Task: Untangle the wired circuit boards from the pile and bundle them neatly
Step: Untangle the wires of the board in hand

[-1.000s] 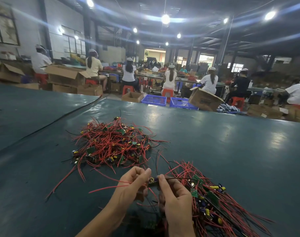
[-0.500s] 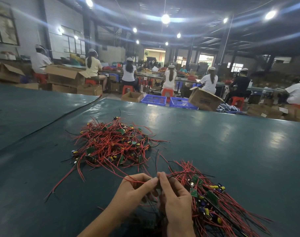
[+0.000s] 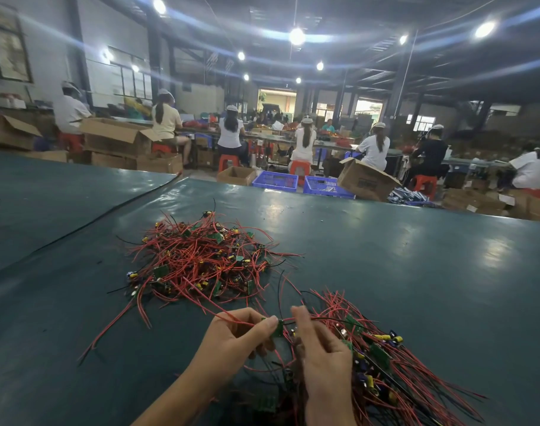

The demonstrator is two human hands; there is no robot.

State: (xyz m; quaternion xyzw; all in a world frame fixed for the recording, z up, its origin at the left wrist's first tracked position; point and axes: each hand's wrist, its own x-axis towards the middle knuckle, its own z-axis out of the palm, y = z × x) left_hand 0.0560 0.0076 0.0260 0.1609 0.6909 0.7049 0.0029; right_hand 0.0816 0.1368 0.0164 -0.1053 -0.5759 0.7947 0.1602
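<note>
Left hand point(image 3: 232, 341) pinches board point(image 3: 278, 329) | right hand point(image 3: 322, 352) pinches wire point(image 3: 327, 318) | table edge point(image 3: 324, 196) far

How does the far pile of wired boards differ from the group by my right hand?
The far pile is a tangled heap, wires crossing every way; the near group has its wires lying roughly side by side, fanning to the lower right. The far pile lies farther away; the near group lies against the right hand. Both are red-wired green boards on the table.
</note>
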